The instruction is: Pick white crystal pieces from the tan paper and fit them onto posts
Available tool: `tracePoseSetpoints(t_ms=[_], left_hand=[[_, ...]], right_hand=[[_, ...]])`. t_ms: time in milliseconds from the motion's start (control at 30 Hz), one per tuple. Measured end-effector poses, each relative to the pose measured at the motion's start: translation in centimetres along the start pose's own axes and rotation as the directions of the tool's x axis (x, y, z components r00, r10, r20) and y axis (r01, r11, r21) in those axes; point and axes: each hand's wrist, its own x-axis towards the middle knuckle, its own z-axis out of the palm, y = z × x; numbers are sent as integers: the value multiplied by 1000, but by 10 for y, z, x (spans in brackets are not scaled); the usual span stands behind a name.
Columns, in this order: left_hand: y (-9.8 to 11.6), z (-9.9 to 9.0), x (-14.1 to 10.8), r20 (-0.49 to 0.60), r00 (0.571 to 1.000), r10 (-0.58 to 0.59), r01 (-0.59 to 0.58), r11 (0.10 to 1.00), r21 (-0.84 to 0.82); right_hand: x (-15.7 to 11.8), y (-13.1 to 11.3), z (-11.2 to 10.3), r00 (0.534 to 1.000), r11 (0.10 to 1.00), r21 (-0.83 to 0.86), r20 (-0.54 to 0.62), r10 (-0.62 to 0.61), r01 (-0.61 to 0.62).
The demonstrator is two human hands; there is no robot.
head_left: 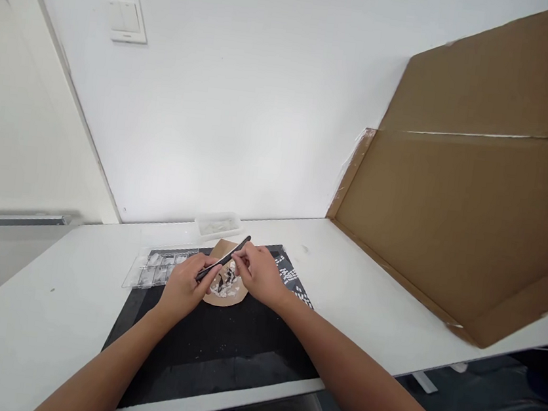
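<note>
My left hand (pixel 187 286) is closed around the lower end of a slim black tool (pixel 225 259) with a pale strip along it. At its upper part, the fingers of my right hand (pixel 259 274) pinch the same tool. The exact kind of tool cannot be made out. Just below both hands lies a brown, round-edged piece of card (pixel 223 301), carrying white and black fragments (pixel 228 281). The card rests on a black mat (pixel 209 337), and my hands cover part of it.
Left of the hands is a clear divided case (pixel 150 272) with whitish contents. A white translucent tray (pixel 218 225) stands by the wall. Small white pieces (pixel 290 276) lie on the mat's right side. A large cardboard sheet (pixel 465 221) leans at the right of the white table (pixel 339 285).
</note>
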Motion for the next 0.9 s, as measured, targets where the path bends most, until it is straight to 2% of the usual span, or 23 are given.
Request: tracePoseSetpoints(t_ms=[133, 300, 400, 633, 900], left_hand=[[1, -1, 1, -8, 1000, -1, 1, 1000, 1], [2, -1, 0, 8, 1000, -2, 2, 1000, -10], [1, 0, -1, 5, 1000, -1, 1, 1000, -11], [1, -1, 0, -8, 1000, 10, -10, 1000, 7], [1, 0, 0, -10, 1000, 19, -19, 1000, -1]], right_hand=[[-2, -7, 3, 1000, 999, -43, -1, -20, 20], [3, 8, -6, 991, 996, -37, -104, 78, -83], [4, 14, -8, 988, 994, -2, -111, 105, -105], [-2, -6, 5, 999, 998, -45, -12, -41, 41], [4, 11, -6, 991, 996, 3, -99, 91, -92]])
